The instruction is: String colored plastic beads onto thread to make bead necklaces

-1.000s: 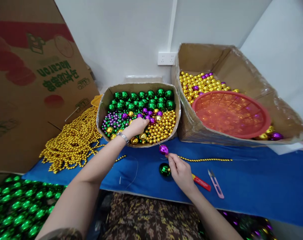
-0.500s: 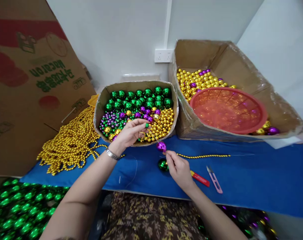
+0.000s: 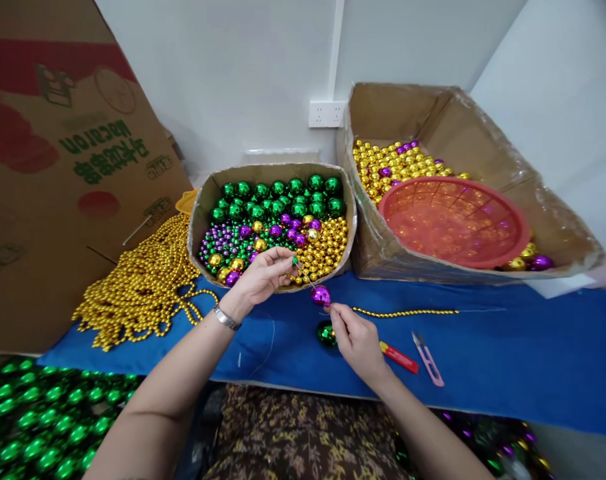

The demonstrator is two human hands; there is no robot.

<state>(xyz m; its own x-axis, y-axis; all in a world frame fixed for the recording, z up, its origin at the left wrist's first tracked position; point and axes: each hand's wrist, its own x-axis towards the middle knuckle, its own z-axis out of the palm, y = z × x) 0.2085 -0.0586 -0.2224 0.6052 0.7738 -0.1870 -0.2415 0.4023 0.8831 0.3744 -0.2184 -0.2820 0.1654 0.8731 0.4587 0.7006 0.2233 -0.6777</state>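
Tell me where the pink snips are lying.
In the head view, the pink snips lie on the blue cloth, to the right of the right hand, just beyond the red-and-yellow tool.

There are two hands (image 3: 269, 275), one basket (image 3: 433, 233), one snipper (image 3: 425, 353).

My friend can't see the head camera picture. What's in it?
A person's left hand pinches a small shiny green bead near a thin pale rod poking from a shiny purple ball held in the right hand. Beyond, an open brown cardboard box holds green, purple and gold beads; blue cloth lies beneath the hands.
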